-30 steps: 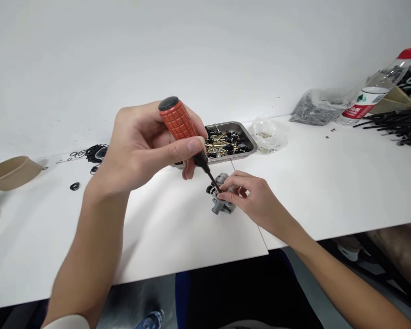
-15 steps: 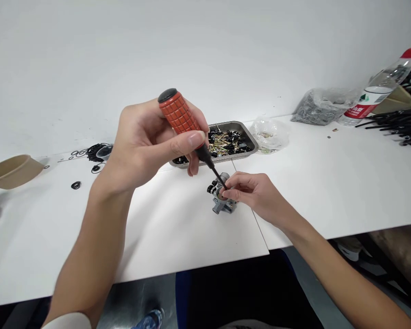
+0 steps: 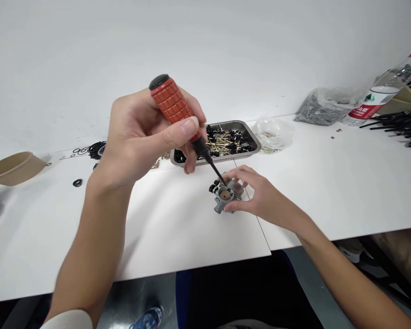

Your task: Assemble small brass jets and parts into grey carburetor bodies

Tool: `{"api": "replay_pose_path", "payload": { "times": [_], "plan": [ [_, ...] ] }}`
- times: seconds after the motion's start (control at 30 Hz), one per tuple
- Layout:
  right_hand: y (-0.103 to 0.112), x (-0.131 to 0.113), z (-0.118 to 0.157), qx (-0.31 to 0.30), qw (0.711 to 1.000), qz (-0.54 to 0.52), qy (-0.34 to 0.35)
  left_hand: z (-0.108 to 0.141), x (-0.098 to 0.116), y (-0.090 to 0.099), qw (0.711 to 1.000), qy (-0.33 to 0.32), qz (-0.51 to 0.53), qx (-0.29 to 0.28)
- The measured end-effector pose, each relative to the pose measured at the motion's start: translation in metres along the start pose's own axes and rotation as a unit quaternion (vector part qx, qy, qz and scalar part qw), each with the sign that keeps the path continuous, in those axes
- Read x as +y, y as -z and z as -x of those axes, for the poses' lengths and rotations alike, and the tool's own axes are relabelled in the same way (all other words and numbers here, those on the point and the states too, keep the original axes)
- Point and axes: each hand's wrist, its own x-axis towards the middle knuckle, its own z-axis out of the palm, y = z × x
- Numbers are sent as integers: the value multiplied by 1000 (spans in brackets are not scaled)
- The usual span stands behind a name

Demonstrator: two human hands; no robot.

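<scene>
My left hand (image 3: 150, 132) is closed round the red, black-capped handle of a screwdriver (image 3: 173, 101). Its dark shaft slants down to the right, and the tip meets the upper edge of a small grey metal part (image 3: 219, 206) on the white table. This part has a round opening with a brass-coloured disc inside and black fittings on its left side. My right hand (image 3: 256, 192) grips the metal part from the right, thumb below and fingers above.
Behind the hands, a metal tray (image 3: 250, 137) holds screws and black pieces. A clear plastic bag (image 3: 276, 135), a bag of grey parts (image 3: 317, 109), a bottle (image 3: 370, 103) and black tubes (image 3: 404, 125) stand right. At left are a beige bowl (image 3: 15, 169) and black rings (image 3: 77, 183).
My right fingers have left the screwdriver tip and spread around the metal part, uncovering its round opening. The screwdriver and my left hand have shifted slightly up and left.
</scene>
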Motion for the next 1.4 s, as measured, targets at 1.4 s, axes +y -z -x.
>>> {"api": "replay_pose_path", "payload": {
  "times": [1.4],
  "plan": [
    [7, 2, 19, -41, 983, 115, 138, 5, 18, 9, 991, -51, -103, 70]
  ]
}}
